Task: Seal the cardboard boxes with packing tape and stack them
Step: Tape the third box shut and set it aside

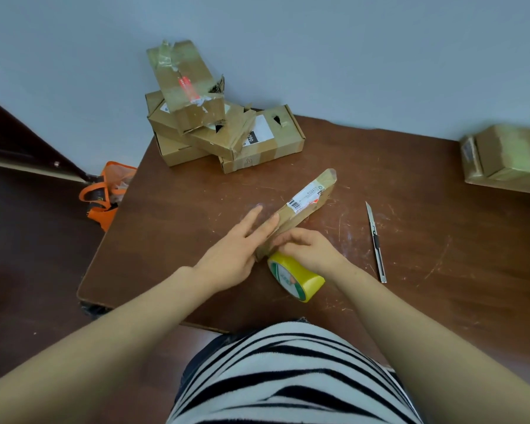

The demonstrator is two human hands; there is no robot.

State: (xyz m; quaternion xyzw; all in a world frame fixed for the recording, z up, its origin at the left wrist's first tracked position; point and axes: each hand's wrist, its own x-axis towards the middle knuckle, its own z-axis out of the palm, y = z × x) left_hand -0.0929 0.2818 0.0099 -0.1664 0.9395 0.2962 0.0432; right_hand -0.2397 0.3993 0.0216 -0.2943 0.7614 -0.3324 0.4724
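Observation:
A flat, narrow cardboard box with a white label stands on its long edge in the middle of the brown table. My left hand lies with straight fingers against the box's left face. My right hand has its fingers curled at the box's near end, right above a yellow tape roll that lies on the table. Whether a tape end is pinched there I cannot tell. A pile of several taped cardboard boxes sits at the table's back left.
A utility knife lies on the table to the right of my hands. Another cardboard box sits at the far right edge. An orange bag is on the floor to the left of the table. A grey wall runs behind.

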